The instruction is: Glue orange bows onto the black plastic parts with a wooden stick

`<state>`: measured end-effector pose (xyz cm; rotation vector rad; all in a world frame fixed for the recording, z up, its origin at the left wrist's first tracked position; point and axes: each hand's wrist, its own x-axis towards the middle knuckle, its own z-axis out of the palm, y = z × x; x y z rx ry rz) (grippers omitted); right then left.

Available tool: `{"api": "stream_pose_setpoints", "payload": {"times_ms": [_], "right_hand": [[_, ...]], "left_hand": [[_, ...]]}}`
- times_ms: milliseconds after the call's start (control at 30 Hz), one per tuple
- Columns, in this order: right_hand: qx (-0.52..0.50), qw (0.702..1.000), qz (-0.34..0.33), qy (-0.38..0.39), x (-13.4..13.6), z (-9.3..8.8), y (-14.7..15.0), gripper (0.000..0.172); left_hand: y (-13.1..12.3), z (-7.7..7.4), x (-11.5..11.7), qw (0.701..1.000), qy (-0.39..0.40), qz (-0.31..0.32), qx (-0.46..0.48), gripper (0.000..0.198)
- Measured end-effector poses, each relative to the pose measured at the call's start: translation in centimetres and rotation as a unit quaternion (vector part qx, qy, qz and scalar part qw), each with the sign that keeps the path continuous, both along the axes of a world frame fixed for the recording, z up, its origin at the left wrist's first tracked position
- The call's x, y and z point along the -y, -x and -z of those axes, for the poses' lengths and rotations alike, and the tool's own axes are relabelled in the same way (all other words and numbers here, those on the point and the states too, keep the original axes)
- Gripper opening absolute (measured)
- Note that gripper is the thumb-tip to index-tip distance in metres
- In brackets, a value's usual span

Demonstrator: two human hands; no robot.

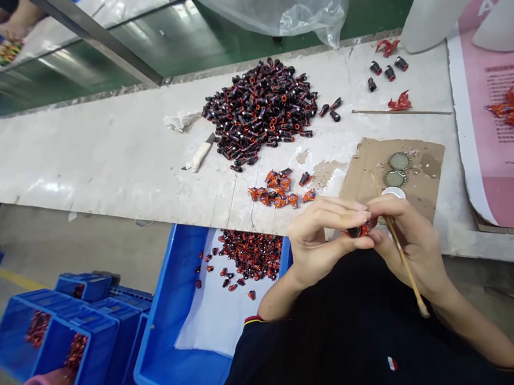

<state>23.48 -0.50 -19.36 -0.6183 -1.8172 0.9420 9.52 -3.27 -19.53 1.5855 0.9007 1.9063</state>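
Observation:
My left hand [323, 240] is closed, thumb and fingers pinching a small black-and-orange plastic piece [357, 231]. Fingertips of my right hand [410, 241] meet the same piece from the other side. A thin wooden stick [404, 256] is also held in my right hand, slanting down across the palm. My fingers cover much of the piece. Just beyond my hands, a cardboard sheet [364, 165] carries two crimped bottle caps [399, 161] with pale contents and a white round cap [394, 193]. A cluster of orange-and-black pieces [278, 190] lies to the left.
A large heap of black parts [263, 108] covers the bench middle, beside a white-handled knife [202, 154]. Another stick [402, 112] and red parts [400, 101] lie right, near a pink board [497, 201]. A blue bin [160, 314] stands below the bench edge.

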Motion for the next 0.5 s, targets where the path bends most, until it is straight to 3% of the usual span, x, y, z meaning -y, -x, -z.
{"api": "stream_pose_setpoints", "payload": {"times_ms": [200,367,500], "right_hand": [[-0.06,0.993,-0.063,0.083,0.2,-0.3,-0.3,0.014],[-0.113,0.99,-0.068,0.046,0.3,-0.7,-0.1,0.009],[-0.123,0.99,-0.062,0.024,0.4,-0.9,-0.3,0.005]], "left_hand": [[-0.9,0.1,-0.1,0.996,0.019,0.065,0.055,0.024],[-1.9,0.1,-0.3,0.985,-0.01,0.126,0.118,0.027],[-2.7,-0.2,-0.5,0.983,-0.011,0.122,0.14,0.023]]}}
